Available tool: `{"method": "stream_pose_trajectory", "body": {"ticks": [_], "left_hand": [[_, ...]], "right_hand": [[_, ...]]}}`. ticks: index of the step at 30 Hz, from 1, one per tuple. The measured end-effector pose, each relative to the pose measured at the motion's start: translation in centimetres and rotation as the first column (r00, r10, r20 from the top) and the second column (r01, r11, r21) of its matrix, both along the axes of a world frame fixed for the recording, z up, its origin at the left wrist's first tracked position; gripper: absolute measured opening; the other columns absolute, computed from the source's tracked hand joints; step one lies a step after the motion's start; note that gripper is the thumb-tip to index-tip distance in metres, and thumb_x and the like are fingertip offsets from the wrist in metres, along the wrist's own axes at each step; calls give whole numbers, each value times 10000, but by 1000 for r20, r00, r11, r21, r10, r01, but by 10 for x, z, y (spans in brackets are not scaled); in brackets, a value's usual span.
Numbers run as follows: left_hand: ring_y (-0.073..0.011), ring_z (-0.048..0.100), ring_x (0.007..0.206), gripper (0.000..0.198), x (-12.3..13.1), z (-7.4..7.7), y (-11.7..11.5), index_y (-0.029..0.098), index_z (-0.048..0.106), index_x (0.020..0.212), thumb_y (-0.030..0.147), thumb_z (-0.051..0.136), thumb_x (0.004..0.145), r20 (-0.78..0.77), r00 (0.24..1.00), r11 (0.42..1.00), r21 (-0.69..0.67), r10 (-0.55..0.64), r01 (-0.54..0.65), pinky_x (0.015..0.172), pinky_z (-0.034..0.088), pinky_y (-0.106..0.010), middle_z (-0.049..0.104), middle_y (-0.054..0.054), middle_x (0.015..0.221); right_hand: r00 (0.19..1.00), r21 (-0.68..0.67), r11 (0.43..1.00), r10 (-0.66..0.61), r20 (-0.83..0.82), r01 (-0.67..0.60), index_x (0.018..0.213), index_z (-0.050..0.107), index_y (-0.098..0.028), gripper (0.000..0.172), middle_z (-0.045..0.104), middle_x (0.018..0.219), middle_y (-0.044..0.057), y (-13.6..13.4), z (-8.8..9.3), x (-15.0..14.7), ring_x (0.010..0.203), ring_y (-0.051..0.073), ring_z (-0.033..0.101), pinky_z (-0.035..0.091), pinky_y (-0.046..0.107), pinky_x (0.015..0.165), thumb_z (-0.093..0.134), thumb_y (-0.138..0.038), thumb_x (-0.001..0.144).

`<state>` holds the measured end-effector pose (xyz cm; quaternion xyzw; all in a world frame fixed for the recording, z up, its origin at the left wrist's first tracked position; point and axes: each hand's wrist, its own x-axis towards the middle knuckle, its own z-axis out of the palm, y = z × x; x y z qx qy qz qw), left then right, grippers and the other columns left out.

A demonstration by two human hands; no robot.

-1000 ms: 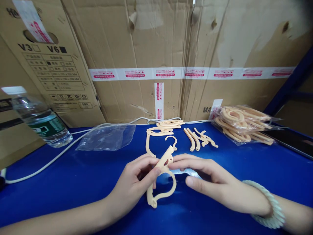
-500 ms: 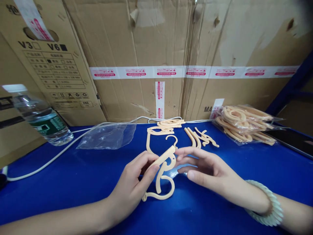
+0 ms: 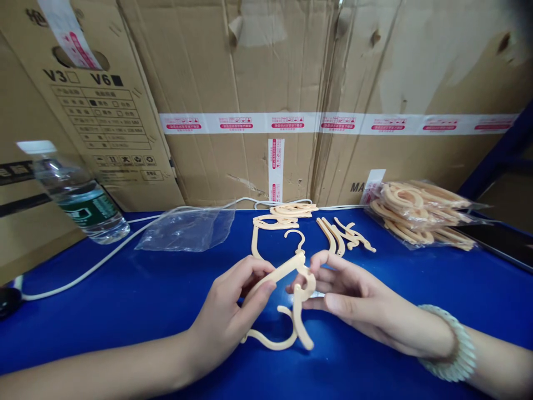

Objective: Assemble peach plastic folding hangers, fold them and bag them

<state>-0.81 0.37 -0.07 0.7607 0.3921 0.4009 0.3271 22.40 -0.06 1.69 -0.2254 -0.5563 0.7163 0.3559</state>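
Note:
My left hand [image 3: 237,303] is closed on a beige plastic folding hanger [image 3: 283,269], thumb in front and fingers behind one arm, which slants up to the right. A second, curved arm [image 3: 303,319] hangs from the hinge end. My right hand [image 3: 350,291] is at that end, its fingers curled around the curved part and some fingertips behind it; its thumb stands apart. Below the hands lies a loose S-shaped hook piece [image 3: 270,344] on the blue table, partly hidden by the hanging arm. Just beyond is another hook [image 3: 300,240].
Several beige hanger parts [image 3: 293,211] lie at the back middle, with loose arms [image 3: 331,236] to their right. Bagged hangers [image 3: 420,211] are stacked at right beside a dark flat device [image 3: 499,244]. At left are a clear bag [image 3: 187,230], water bottle [image 3: 89,203] and white cable [image 3: 83,286]. Cardboard boxes [image 3: 241,166] wall the back.
My right hand has moved in to the hanger's hinge end, its fingers now around the curved part. The hanging arm has swung to the right. The view has shifted slightly.

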Motion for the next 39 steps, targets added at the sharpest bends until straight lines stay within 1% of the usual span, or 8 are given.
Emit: {"method": "stream_pose_trajectory", "body": {"ticks": [9, 17, 24, 26, 29, 33, 37, 39], "left_hand": [[-186, 631, 843, 215, -2, -4, 2, 234, 532, 1159, 245, 519, 944, -228, 972, 961, 275, 53, 12, 716, 483, -258, 638, -52, 1017], [-185, 587, 571, 227, -4, -4, 1, 128, 565, 1130, 138, 402, 972, -652, 727, 623, 665, 216, 412, 475, 380, -290, 642, -57, 782], [-172, 529, 454, 243, 1, 5, -2, 102, 615, 957, 158, 380, 987, -721, 649, 564, 649, 242, 511, 399, 266, -330, 574, -23, 600], [-167, 524, 444, 240, 2, 5, -3, 90, 604, 966, 158, 376, 994, -693, 670, 519, 689, 267, 506, 394, 255, -329, 576, -20, 594], [-165, 505, 436, 245, 1, 2, -2, 87, 587, 954, 142, 353, 1004, -629, 725, 455, 752, 281, 476, 395, 251, -320, 579, -13, 587], [-123, 419, 389, 414, 0, -5, 1, 167, 515, 737, 162, 230, 1038, -598, 790, 695, 625, 136, 354, 401, 250, -291, 501, 29, 521], [-109, 455, 488, 362, 0, -1, 2, 166, 557, 813, 265, 291, 1038, -440, 896, 904, 358, -58, 235, 486, 313, -247, 509, 34, 606], [-105, 436, 508, 334, 0, 3, 3, 177, 578, 844, 307, 329, 1023, -317, 943, 981, 127, -101, 148, 507, 322, -225, 462, 51, 591]], "right_hand": [[928, 148, 980, -178, 327, 136, 954, 492, -187, 346, 577, 724, -29, 2, -2, 4, 506, 66, 479, 387, 214, 516, 554, -524, 909], [873, 15, 1000, 11, 488, -21, 872, 536, -161, 399, 588, 606, -28, -6, -6, -1, 381, 36, 421, 299, 146, 371, 507, -556, 912], [794, 68, 997, -11, 607, -39, 735, 521, -186, 379, 540, 514, -48, -13, -7, -2, 317, 52, 409, 292, 157, 312, 511, -518, 918], [713, 378, 923, -215, 667, -74, 671, 496, -187, 374, 549, 545, -30, -17, -5, -1, 380, 68, 463, 342, 183, 379, 496, -435, 951], [618, 780, 573, -525, 585, -251, 771, 582, -172, 304, 605, 626, 11, -26, -4, -1, 502, 123, 551, 401, 247, 495, 408, -269, 1001], [659, 881, 101, -625, 418, -462, 942, 637, -88, 354, 610, 618, 43, -30, 0, -3, 463, 157, 518, 366, 302, 456, 292, -138, 999], [616, 933, 225, -703, 356, -283, 865, 645, -151, 228, 599, 685, 27, -6, 17, 16, 585, 135, 558, 431, 256, 552, 447, -176, 975], [614, 974, 162, -756, 227, -161, 926, 667, -176, 173, 632, 882, 75, 16, 26, 35, 817, 179, 608, 486, 300, 726, 500, -205, 957]]}}
